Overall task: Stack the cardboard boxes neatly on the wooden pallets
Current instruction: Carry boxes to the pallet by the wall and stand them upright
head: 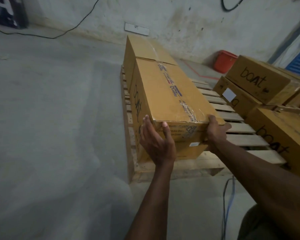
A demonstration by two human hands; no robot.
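1. Two hands hold one long cardboard box (170, 99) at its near end; it sits on the left edge of the wooden pallet (229, 116), in line with another box (145, 49) behind it.
2. On the left corner, the left hand (156, 142) lies flat and spread against the box, thumb on the end face, pressing rather than clasping.
3. At the right corner, the right hand (215, 130) curls round the top edge, grasping the box.
4. This looks like the setting-down step: next, square the box against its neighbour and the pallet edge, then let go.
5. Further right, bare slats, then stacked "boat" boxes (260, 80) (all are taped shut, contents unseen).
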